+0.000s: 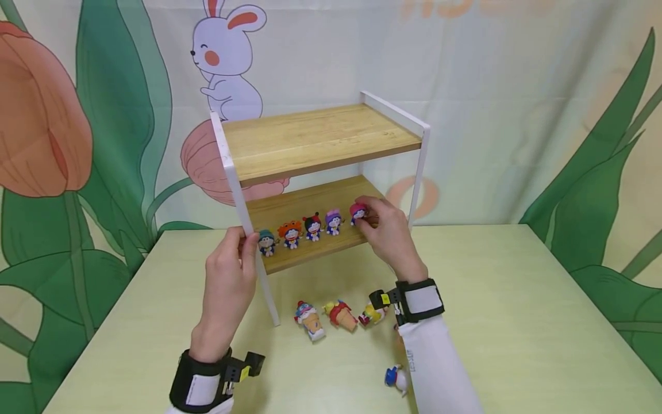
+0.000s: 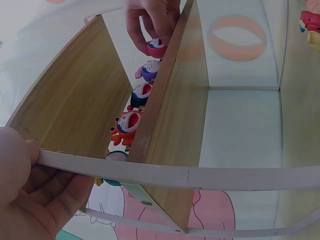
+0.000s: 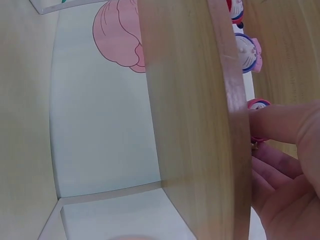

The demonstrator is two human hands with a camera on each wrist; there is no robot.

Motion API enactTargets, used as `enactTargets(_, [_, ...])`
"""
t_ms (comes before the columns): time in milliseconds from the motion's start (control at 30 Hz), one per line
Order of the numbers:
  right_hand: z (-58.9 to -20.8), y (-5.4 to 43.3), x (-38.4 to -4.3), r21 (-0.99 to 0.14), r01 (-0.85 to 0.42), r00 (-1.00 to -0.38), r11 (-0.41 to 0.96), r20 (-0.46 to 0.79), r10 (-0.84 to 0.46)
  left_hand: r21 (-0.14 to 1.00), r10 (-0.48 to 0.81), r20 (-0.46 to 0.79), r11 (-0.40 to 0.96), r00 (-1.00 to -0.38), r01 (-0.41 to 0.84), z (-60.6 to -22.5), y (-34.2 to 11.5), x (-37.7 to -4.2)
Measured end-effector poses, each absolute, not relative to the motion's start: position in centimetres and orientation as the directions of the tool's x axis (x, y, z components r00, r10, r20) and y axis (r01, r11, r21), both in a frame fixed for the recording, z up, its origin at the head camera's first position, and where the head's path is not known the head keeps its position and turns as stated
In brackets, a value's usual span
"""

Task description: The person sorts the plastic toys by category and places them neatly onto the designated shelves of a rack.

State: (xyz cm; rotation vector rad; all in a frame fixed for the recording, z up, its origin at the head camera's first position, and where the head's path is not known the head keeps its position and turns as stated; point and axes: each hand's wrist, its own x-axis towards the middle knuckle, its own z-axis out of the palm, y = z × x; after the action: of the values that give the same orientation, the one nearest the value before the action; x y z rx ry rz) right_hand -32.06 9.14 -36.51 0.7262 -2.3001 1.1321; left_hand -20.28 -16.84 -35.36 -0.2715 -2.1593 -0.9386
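On the lower shelf point(image 1: 310, 197), right of four other figurines point(image 1: 312, 228), the right hand point(image 1: 390, 234) pinches the pink-hatted figurine point(image 1: 356, 211) in its grip; the left hand point(image 1: 230, 276) grips the white side post point(image 1: 238, 192).

Between the upper board point(image 1: 320, 138) and lower shelf point(image 1: 320, 201), a hand could pass over the figurines point(image 1: 312, 227) lining the front edge; the right hand point(image 1: 388, 236) blocks the row's right end; a white post point(image 1: 268, 296) bars the left.

From the head, looks forward and down over the rack point(image 1: 320, 144). From both wrists, looks closer, turned sideways, sharing the lower shelf point(image 2: 186, 115).
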Motion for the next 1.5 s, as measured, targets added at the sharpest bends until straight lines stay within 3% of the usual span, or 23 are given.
enactTargets(1500, [-37.20, 8.26, -31.92, -0.521, -0.655, -0.729, 0.547, 0.626, -0.277, 0.538, -0.089, 0.716, 0.702, -0.692, 0.467, -35.24, -16.83, -20.19])
